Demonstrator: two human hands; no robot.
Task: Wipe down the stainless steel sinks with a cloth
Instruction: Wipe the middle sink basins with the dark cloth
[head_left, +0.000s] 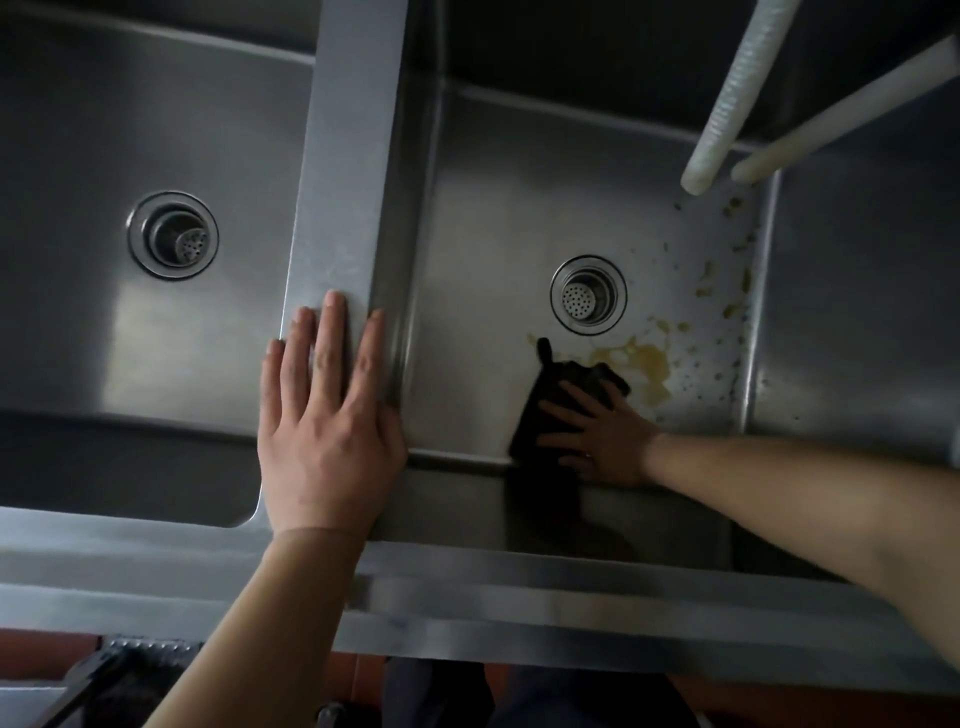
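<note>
Here, right hand (602, 441), fingers spread, presses cloth (550, 410) on right sink (467, 260) floor — I judge stains (649, 364) at 3 o'clock unwiped; left hand (327, 415) flat on divider (348, 182).

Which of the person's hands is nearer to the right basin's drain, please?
Right. The right hand presses the dark cloth just below the drain; the left hand rests on the divider.
</note>
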